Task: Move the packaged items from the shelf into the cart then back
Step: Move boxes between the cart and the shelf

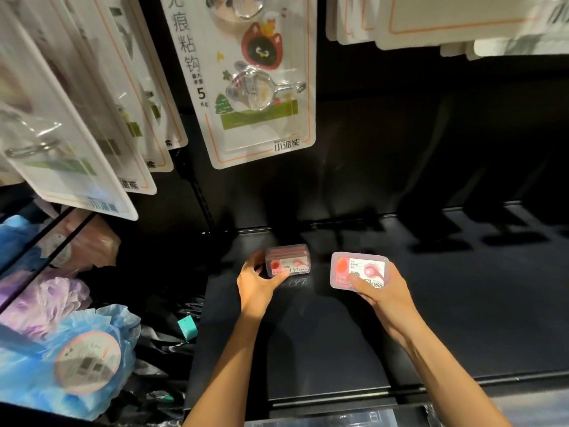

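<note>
Stretching bare beyond both grips, the black shelf (431, 303) lies under hanging hook packs (255, 81). The right hand (383, 292) clasps one floss box (358, 269); the left hand (257, 283) pinches another floss box (288, 260) resting on the shelf, apart.

Glossy plastic floss boxes (288, 260), matt shelf (462, 303)

- Black shelf board (462, 303) backed by dark rear panel (400, 149).
- Slotted upright (198, 192) seen left of bay.
- Lit from above; shadows cast on the board.
</note>
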